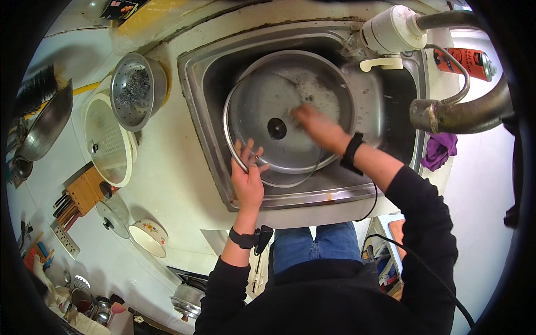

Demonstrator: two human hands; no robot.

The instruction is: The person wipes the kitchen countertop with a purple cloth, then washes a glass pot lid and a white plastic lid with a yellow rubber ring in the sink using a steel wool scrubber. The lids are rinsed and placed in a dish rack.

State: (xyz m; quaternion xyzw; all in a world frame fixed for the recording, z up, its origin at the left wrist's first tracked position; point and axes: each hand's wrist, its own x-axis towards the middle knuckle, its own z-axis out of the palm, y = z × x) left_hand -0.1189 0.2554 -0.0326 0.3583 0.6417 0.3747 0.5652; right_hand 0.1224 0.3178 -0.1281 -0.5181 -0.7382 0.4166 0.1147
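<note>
My left hand (248,176) grips the metal rim of a round glass pot lid (251,109) at its lower left edge, with the thumb and fingers on either side. A black knob (277,128) shows at the lid's middle. Under the lid lies a wide metal basin (348,96) with sudsy water, set in a stainless steel sink (289,200). Over the lid, right of the knob, my right hand (316,125) is blurred by motion with its fingers bent. Whether it holds anything is too blurred to tell.
A white filter faucet (387,31) and a thick metal pipe (465,115) jut in at upper right. Beside the sink stand a metal colander (133,94), a white-rimmed lidded oval container (111,144), a wooden knife block (86,190) and a floral bowl (150,237). A black cable (423,255) crosses my right sleeve.
</note>
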